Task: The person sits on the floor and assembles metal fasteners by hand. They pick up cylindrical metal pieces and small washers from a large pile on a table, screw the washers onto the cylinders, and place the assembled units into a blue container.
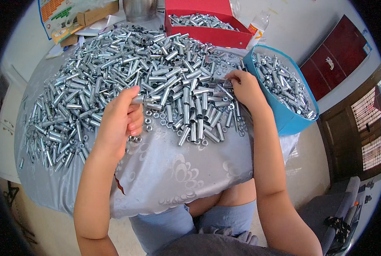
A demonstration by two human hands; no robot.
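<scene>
My left hand [123, 115] is closed, thumb on top, around a short shiny metal sleeve [138, 99] whose end sticks out to the right past the thumb. Beside it lies the near edge of a wide heap of loose metal sleeves [156, 79]. At the heap's right side, next to the blue bin, my right hand [246, 90] points away from me with its fingers curled down and pressed together. What those fingertips hold, if anything, is hidden. Several loose hex nuts [148, 120] are scattered on the cloth between the hands, near the left fist.
A blue bin [284, 118] full of metal bolt-like pieces stands at the right edge of the table. Behind the heap sit an open red box [207, 36] of similar parts, a plastic bottle [258, 26] and a metal pot [140, 10]. A grey patterned tablecloth [173, 179] covers the table.
</scene>
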